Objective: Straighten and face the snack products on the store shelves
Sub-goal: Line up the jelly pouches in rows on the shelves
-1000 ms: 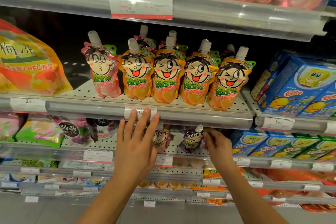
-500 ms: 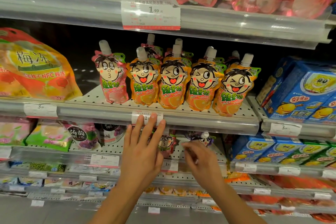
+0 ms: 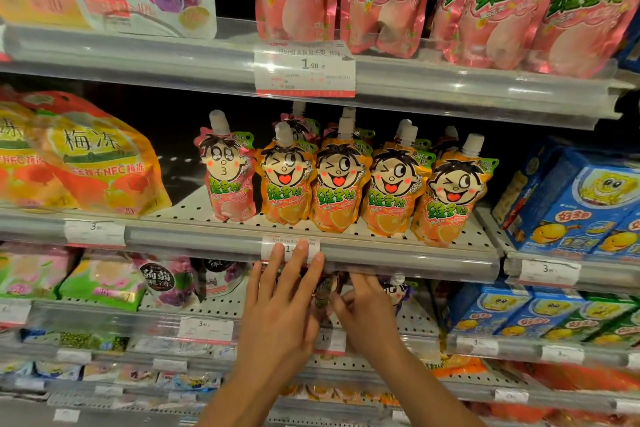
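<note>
You are working on the lower shelf (image 3: 221, 314), under the row of orange pouches (image 3: 343, 191); your left hand (image 3: 282, 305) is spread wide, fingertips against the price label (image 3: 290, 248) on the shelf edge; your right hand (image 3: 367, 312) curls around a small pouch (image 3: 327, 291) just behind it, though blur hides the exact grip; next, probably stand that pouch upright, face forward.
</note>
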Motion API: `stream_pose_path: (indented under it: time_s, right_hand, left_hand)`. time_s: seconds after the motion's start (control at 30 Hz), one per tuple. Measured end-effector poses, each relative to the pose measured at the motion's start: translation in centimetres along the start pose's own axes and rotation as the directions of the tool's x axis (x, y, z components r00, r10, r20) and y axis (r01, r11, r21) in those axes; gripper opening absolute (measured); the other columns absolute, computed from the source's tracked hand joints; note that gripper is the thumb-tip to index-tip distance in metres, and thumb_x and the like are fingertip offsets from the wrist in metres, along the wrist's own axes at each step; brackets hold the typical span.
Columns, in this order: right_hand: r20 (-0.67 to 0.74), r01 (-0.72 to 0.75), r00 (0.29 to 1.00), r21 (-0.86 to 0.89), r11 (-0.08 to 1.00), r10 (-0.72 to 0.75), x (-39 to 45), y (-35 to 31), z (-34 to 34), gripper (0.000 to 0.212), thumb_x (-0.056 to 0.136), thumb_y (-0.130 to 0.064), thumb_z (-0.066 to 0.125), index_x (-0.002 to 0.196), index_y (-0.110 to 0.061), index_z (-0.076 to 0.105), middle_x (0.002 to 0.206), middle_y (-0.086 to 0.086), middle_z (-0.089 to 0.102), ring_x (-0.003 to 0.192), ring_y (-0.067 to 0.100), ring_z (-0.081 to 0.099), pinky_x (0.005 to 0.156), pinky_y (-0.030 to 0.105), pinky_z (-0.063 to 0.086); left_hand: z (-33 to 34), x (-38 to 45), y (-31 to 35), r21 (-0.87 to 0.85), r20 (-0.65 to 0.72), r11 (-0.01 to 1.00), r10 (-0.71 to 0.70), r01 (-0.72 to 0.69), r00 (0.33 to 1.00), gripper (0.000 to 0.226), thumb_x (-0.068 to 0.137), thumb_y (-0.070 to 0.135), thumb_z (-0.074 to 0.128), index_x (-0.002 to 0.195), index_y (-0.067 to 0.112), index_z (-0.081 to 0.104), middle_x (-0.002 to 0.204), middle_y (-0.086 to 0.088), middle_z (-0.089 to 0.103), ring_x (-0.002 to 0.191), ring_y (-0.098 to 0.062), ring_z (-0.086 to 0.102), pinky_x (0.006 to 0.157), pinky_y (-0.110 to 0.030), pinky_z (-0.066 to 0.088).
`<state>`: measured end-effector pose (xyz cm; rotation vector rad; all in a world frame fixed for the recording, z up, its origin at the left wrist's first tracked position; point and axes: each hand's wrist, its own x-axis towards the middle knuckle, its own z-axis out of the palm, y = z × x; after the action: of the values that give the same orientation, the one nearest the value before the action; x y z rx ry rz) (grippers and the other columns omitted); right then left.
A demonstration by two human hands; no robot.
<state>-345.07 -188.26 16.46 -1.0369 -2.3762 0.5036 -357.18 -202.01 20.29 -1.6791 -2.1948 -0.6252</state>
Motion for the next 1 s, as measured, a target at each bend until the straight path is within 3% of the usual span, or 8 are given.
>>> stream_pose_path:
  time_s: [0.13,0.23,0.37,0.47,0.63,0.8,0.93,1.0]
  right_hand:
    - [0.0,-0.002,1.0,0.018,1.0,0.002,0.4,0.4,-0.2,0.044,0.092,-0.038,0.067,0.131,-0.018,0.062,0.111,0.002,0.071,0.107,0.02,0.064,0.089,0.031,0.053]
    - [-0.029,-0.048,0.998,0.003,0.999,0.048,0.2,0.9,-0.5,0.029,0.091,-0.033,0.071,0.118,-0.021,0.071,0.101,-0.002,0.071,0.104,0.015,0.061,0.088,0.029,0.05]
    - [0.022,0.01,1.0,0.067,0.998,-0.011,-0.5,1.6,-1.0,0.012,0.093,-0.028,0.072,0.103,-0.023,0.074,0.096,-0.016,0.052,0.078,0.003,0.052,0.073,0.013,0.039]
    - [0.007,0.053,0.998,0.125,0.991,-0.054,-1.3,1.6,-1.9,0.006,0.093,-0.022,0.071,0.098,-0.021,0.075,0.093,-0.023,0.049,0.077,-0.006,0.05,0.071,0.003,0.034]
    - [-0.051,0.038,0.998,0.281,0.959,-0.025,-4.4,2.9,-5.8,0.009,0.092,-0.02,0.074,0.09,-0.028,0.072,0.09,-0.023,0.061,0.081,-0.001,0.061,0.07,0.009,0.041]
    - [-0.114,-0.025,0.991,0.35,0.937,0.069,-6.4,4.4,-10.9,0.004,0.09,-0.036,0.071,0.088,-0.039,0.069,0.095,-0.021,0.067,0.075,0.005,0.066,0.063,0.011,0.044]
    - [-0.215,-0.057,0.961,0.463,0.885,0.174,-6.8,5.2,-14.6,0.01,0.086,-0.039,0.067,0.083,-0.031,0.071,0.075,-0.01,0.067,0.065,0.012,0.062,0.054,0.02,0.044]
    - [-0.251,-0.079,0.939,0.503,0.861,0.233,-7.1,5.8,-16.0,0.007,0.088,-0.031,0.07,0.083,-0.027,0.072,0.065,-0.011,0.065,0.058,0.01,0.059,0.051,0.016,0.04]
  left_hand:
    - [0.0,0.1,0.0,0.006,-0.007,1.0,0.001,-0.001,1.0,0.079,0.086,0.029,0.05,0.161,0.023,0.025,0.17,-0.003,0.014,0.157,-0.034,0.009,0.12,-0.057,0.018]
    - [0.1,0.1,0.0,0.013,-0.005,1.0,0.0,0.0,1.0,0.079,0.086,0.03,0.048,0.161,0.023,0.025,0.17,-0.003,0.015,0.157,-0.034,0.01,0.12,-0.058,0.019]
    - [0.3,0.0,0.0,0.016,-0.03,1.0,0.002,-0.002,1.0,0.082,0.085,0.027,0.055,0.161,0.023,0.026,0.17,-0.004,0.015,0.156,-0.035,0.011,0.12,-0.059,0.02]
    - [0.4,0.0,0.1,0.018,-0.046,1.0,0.004,-0.003,0.999,0.081,0.085,0.028,0.055,0.161,0.023,0.026,0.17,-0.003,0.015,0.156,-0.035,0.011,0.12,-0.06,0.02]
    - [0.1,0.0,-0.1,0.02,-0.056,1.0,0.014,-0.013,0.998,0.085,0.082,0.026,0.061,0.16,0.023,0.028,0.169,-0.003,0.018,0.156,-0.035,0.013,0.119,-0.061,0.024]
    - [-0.4,0.0,0.4,-0.011,-0.072,1.0,0.006,-0.007,0.997,0.069,0.089,0.033,0.046,0.156,0.019,0.038,0.164,-0.007,0.031,0.153,-0.038,0.022,0.119,-0.06,0.027]
    - [-1.8,0.9,1.3,0.009,-0.097,1.0,0.03,-0.029,0.995,0.062,0.089,0.037,0.044,0.146,0.013,0.054,0.146,-0.014,0.052,0.14,-0.043,0.038,0.113,-0.055,0.036]
    - [-2.7,1.8,1.7,-0.028,-0.117,0.999,0.024,-0.027,0.993,0.054,0.09,0.037,0.045,0.135,0.012,0.063,0.135,-0.011,0.059,0.127,-0.038,0.048,0.105,-0.052,0.043]
